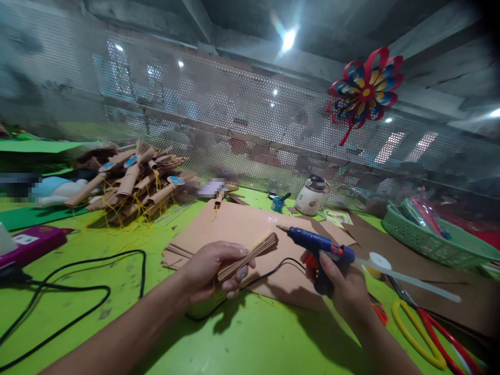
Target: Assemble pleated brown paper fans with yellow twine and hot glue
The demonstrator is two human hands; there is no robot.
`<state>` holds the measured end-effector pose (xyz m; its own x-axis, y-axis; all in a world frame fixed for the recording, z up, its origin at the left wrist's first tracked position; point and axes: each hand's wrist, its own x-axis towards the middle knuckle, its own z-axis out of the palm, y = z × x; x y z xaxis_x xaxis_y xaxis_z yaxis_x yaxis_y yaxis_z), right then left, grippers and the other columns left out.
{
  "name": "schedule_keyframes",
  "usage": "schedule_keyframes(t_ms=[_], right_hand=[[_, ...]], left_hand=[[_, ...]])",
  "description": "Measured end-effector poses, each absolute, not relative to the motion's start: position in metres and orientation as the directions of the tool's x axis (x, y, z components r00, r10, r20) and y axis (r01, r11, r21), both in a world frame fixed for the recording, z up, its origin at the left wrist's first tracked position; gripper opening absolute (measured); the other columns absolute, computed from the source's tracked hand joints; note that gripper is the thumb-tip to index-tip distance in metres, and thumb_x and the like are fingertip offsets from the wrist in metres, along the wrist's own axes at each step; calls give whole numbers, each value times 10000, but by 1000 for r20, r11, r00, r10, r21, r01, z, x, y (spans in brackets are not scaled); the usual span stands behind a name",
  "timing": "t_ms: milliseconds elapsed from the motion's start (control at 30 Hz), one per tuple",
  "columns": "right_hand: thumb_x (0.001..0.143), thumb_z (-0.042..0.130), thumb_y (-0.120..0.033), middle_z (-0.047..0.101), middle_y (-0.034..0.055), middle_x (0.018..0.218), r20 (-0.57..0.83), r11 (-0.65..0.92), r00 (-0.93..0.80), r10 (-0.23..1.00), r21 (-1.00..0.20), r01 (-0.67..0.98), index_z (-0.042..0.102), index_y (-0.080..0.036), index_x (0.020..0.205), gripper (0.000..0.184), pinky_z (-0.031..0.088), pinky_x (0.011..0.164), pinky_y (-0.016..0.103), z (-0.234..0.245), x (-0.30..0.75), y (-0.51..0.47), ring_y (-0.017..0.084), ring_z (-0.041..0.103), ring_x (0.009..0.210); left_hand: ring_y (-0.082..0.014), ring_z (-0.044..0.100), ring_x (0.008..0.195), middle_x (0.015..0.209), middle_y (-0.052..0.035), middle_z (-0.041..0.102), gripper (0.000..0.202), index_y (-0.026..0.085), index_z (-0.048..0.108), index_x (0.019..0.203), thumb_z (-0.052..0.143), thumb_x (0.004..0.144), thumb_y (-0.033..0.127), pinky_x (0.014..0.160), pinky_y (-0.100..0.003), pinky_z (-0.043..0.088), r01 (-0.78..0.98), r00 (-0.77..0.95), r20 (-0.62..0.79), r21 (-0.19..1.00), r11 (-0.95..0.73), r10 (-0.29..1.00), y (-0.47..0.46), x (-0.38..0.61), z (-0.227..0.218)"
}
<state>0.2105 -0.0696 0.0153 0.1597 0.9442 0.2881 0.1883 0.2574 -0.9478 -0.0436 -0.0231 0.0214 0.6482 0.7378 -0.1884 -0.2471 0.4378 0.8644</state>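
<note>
In the left hand [209, 268], pleated paper [250, 258] is gripped; right hand [342, 281] holds glue gun [312, 240].

On the bench [250, 346], cardboard [230, 219] lies in the middle; above it are the folded paper [262, 250] in the left grip [211, 265] and, to the right, the glue gun [312, 240] in the right grip [341, 278]. A heap [130, 182] lies back left. Behind the cardboard, a bottle [277, 204] stands left of a jug [311, 199]. Scissors [421, 313] lie front right, a basket [414, 244] behind them. Mesh [234, 112] stands behind the bench.
</note>
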Motion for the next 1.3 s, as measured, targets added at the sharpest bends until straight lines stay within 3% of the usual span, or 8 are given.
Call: schedule_keyframes(t_ms=[200, 367, 833, 967, 1300], right_hand=[[795, 576, -528, 621, 68, 605, 304, 256, 131, 944, -921, 292, 694, -125, 795, 420, 423, 456, 249, 15, 202, -79, 164, 557, 538], [785, 583, -544, 640, 68, 635, 307, 247, 108, 945, -892, 378, 699, -137, 782, 423, 428, 473, 248, 14, 200, -82, 172, 567, 572], [817, 526, -555, 612, 44, 610, 144, 136, -18, 989, -881, 454, 704, -135, 801, 457, 416, 487, 239, 10, 197, -80, 147, 534, 542], [831, 512, -549, 612, 53, 603, 171, 155, -7, 985, -876, 457, 692, -126, 777, 462, 379, 454, 231, 11, 201, -76, 130, 504, 507], [810, 530, -577, 559, 43, 507, 140, 132, 9, 990, -954, 268, 681, -91, 756, 513, 351, 415, 209, 11, 197, -74, 102, 461, 441]], left_hand=[[-57, 385, 334, 512, -6, 503, 248, 77, 623, 763, 459, 829, 251, 374, -190, 345, -201, 602, -177, 910, 363, 778, -22, -40, 19], [-67, 422, 344, 496, 2, 518, 214, 95, 594, 749, 512, 813, 282, 388, -184, 290, -119, 519, -99, 975, 187, 849, -23, -35, 18], [-78, 387, 359, 433, 57, 446, 273, 159, 519, 696, 481, 796, 410, 401, -202, 268, 134, 421, -60, 991, 4, 905, -28, -28, 28], [-73, 413, 382, 498, 43, 485, 218, 159, 512, 679, 504, 772, 356, 417, -204, 264, 92, 434, -73, 995, 37, 898, -30, -28, 31], [-64, 403, 445, 599, 20, 521, 190, 139, 540, 761, 517, 787, 326, 458, -203, 266, -74, 517, -41, 993, 92, 855, -31, -30, 25]])
